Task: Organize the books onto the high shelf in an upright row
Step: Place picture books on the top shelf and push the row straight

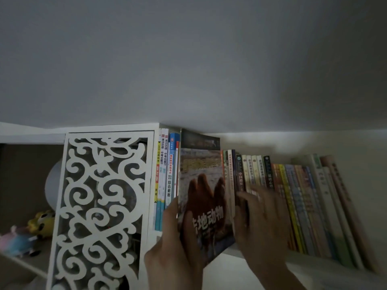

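Camel book [204, 197] | upright on shelf [314, 266], gripped by left hand [178, 243] | right hand [261, 218] flat against book row [293, 195]

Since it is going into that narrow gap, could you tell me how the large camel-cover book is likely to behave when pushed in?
The large glossy camel-cover book looks thin, so it may flex. It stands taller than the neighbouring upright spines, so it could lean if released. The left hand grips its edge; the right hand presses the spines aside.

The white shelf [261, 255] carries a cut-out scroll-pattern white panel [100, 206], a camel-cover book [204, 197] in brown and pale sand tones with white lettering, yellow, blue and cream book spines [293, 206], and a yellow plush toy [41, 223].
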A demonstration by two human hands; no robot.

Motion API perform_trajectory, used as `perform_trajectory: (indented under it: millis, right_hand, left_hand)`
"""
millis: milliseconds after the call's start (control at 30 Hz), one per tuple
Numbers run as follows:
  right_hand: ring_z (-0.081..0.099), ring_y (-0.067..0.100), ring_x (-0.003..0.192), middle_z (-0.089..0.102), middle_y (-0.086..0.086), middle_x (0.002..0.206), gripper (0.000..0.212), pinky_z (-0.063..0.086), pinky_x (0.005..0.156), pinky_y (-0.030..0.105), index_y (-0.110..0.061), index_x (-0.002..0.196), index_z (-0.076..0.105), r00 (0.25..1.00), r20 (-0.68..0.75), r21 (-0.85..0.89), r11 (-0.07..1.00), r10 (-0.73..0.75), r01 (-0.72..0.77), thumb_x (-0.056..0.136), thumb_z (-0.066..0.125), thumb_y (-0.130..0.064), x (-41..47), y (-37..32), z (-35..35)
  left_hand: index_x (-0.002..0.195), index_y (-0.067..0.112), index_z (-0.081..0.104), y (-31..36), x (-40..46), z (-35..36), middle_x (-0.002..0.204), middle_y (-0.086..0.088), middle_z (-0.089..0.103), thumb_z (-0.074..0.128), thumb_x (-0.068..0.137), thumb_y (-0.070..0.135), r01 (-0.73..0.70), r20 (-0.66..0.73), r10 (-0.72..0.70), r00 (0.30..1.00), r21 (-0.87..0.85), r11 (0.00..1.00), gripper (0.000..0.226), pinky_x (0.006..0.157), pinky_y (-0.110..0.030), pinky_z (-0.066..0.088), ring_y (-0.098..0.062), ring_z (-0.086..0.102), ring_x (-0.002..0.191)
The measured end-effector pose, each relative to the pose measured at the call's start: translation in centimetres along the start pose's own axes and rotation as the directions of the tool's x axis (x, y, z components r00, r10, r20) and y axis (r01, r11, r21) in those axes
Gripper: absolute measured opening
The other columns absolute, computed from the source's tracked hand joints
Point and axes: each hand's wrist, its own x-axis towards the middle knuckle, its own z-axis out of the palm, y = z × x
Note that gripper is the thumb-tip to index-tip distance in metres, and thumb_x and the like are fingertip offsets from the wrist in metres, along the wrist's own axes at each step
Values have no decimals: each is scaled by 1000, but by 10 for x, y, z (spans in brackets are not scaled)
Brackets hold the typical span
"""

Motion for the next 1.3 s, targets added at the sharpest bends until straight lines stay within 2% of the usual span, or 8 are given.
perform_trajectory:
  millis: [100,200,333,400,567,933,1133,1300]
  right_hand:
    - [35,46,143,43,25,151,49,32,115,57,-11,127,67,998,-64,-167,986,-6,-4,89,66,-41,7,30,-20]
    - [24,48,147,28,26,159,76,29,116,62,-15,142,57,997,-7,-195,978,75,-75,81,66,-60,8,52,-20]
    - [22,51,146,24,30,158,100,33,109,69,-17,148,49,985,68,-245,959,160,-139,71,64,-80,6,61,4]
    - [22,53,145,25,32,156,107,33,108,70,-14,145,50,981,62,-260,952,181,-159,66,64,-84,8,60,13]
    - [24,53,144,26,33,155,106,33,109,69,-16,146,52,991,26,-268,956,128,-116,65,69,-83,4,70,17]
    - [15,50,150,22,32,159,100,21,115,69,-10,151,43,989,-3,-329,934,149,-142,70,67,-64,11,63,16]
    - [7,50,152,19,31,161,110,13,118,70,-13,156,35,983,24,-331,930,180,-163,75,53,-85,10,74,20]
    - [10,50,151,20,31,161,97,14,119,68,-16,157,34,993,17,-332,938,116,-104,82,60,-71,6,87,12]
  left_hand:
    - [128,19,57,-2,-19,9,48,10,47,49,105,44,-173,108,181,978,-79,982,35,46,8,19,-5,40,35]
    - [130,18,54,12,-21,22,47,12,43,28,106,58,-106,142,117,983,-81,991,53,34,1,13,8,21,34]
    - [125,12,55,2,-26,31,49,7,58,81,85,37,-81,188,79,979,4,997,54,36,6,15,7,24,41]
    - [122,10,57,-2,-27,34,51,11,53,78,87,40,-97,171,91,981,27,995,51,39,9,13,8,24,42]
    - [118,8,61,-5,-26,28,53,12,53,90,64,19,-93,46,93,995,-9,996,62,55,14,21,5,32,42]
    - [128,21,56,15,-30,17,55,13,55,82,82,28,-152,26,155,988,-103,983,53,56,7,31,3,42,41]
    - [128,19,51,45,-22,24,77,1,75,25,105,65,-267,33,273,962,-114,957,58,42,-4,42,1,53,40]
    - [131,29,49,35,-10,40,70,22,52,74,91,15,-123,137,131,982,-71,990,49,46,7,29,15,36,37]
